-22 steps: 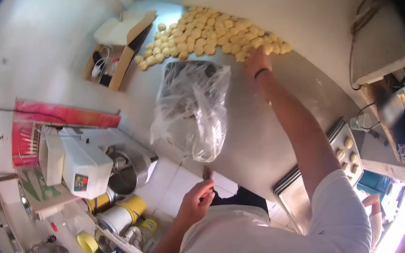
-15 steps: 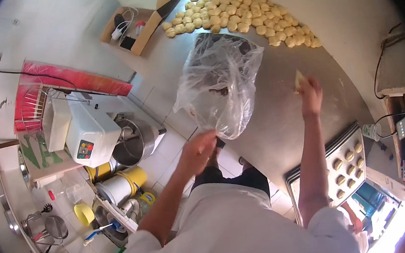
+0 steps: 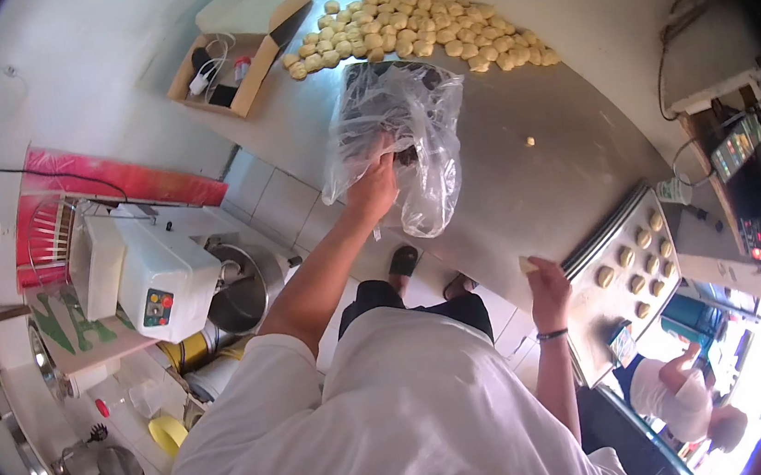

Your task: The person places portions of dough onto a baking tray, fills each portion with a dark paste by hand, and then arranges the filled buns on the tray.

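Observation:
A clear plastic bag (image 3: 438,171) with dark brown contents lies on the steel worktable (image 3: 524,194). My left hand (image 3: 376,178) reaches into the bag from its left side. Its fingertips are partly hidden among the plastic folds, beside a dark lump. Near the table's front edge, by the corner of a baking tray (image 3: 585,327), my right hand (image 3: 550,285) is closed. A small pale piece of dough (image 3: 528,265) pokes out between its thumb and fingers. One tiny dough scrap (image 3: 530,141) sits alone on the steel.
Many dough balls (image 3: 413,16) cover the far end of the table, next to an open cardboard box (image 3: 232,63). Several round dough pieces (image 3: 638,283) lie on the tray. A white mixer (image 3: 162,274) with a steel bowl (image 3: 242,289) stands left. Another person (image 3: 680,391) is at lower right.
My left hand has moved up from the bag's near edge into the bag. My right hand has drawn back from mid-table toward me, still with the dough. A small scrap now shows on the table.

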### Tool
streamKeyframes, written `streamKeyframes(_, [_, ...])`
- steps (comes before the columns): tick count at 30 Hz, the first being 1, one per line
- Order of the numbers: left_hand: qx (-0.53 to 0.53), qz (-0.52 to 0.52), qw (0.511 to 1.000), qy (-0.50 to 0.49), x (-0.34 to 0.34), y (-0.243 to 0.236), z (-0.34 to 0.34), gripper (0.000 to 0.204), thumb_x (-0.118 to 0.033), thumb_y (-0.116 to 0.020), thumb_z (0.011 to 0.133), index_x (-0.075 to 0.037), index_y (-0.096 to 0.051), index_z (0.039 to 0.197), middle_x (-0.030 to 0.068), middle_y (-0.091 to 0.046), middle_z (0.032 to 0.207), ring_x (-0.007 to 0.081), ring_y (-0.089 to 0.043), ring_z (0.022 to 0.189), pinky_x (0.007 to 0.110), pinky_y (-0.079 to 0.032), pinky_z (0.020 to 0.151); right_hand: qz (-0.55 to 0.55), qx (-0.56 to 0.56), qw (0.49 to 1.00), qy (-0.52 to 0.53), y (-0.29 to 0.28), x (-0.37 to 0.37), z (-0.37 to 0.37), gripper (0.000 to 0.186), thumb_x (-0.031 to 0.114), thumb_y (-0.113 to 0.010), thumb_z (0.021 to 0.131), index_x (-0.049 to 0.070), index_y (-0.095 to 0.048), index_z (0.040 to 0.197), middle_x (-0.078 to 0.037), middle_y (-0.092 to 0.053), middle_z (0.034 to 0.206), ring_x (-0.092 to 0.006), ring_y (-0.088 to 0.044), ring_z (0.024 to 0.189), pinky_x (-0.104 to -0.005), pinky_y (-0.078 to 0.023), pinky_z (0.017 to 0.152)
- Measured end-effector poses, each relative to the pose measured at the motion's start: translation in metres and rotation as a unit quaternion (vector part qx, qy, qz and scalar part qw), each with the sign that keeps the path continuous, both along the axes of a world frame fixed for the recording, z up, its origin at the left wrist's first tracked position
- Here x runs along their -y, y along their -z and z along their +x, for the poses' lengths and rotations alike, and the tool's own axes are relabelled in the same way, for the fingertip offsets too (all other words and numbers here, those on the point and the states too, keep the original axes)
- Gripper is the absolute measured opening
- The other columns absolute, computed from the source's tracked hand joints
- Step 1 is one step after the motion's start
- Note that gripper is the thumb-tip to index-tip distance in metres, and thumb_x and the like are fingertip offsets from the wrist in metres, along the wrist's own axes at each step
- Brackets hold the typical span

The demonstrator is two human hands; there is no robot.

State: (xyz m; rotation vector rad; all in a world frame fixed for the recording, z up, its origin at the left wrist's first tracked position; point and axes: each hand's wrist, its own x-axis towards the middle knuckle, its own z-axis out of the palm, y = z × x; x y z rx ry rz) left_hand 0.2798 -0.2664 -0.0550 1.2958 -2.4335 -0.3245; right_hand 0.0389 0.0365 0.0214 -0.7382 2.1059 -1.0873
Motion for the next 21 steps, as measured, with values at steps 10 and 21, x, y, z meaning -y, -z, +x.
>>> streamKeyframes(10, [-0.025, 0.114, 0.985, 0.124, 0.041, 0.015, -0.004, 0.030, -0.012, -0.057, 0.093, 0.000, -0.060, 0.120, 0.0198, -0.063, 0.117, 0.0390, -0.061, 0.109, 0.047, -0.051, 0.092, -0.092, -0.385, 0.905, -0.159, 0.090, 0.064, -0.012, 0.032, -0.003, -0.059, 0.083, 0.008, -0.071, 0.111, -0.011, -0.069, 0.113, -0.0313, -0.064, 0.107, -0.0422, -0.051, 0.096])
streamKeyframes(21, [-0.113, 0.029, 0.990, 0.081, 0.018, -0.017, -0.013, 0.018, -0.017, -0.061, 0.094, -0.008, -0.066, 0.109, 0.0165, -0.066, 0.109, 0.0384, -0.063, 0.104, 0.048, -0.053, 0.087, 0.023, -0.420, 0.889, -0.179, 0.092, 0.051, 0.013, 0.036, 0.005, -0.058, 0.086, 0.012, -0.069, 0.119, -0.010, -0.067, 0.124, -0.0321, -0.060, 0.119, -0.0466, -0.041, 0.113])
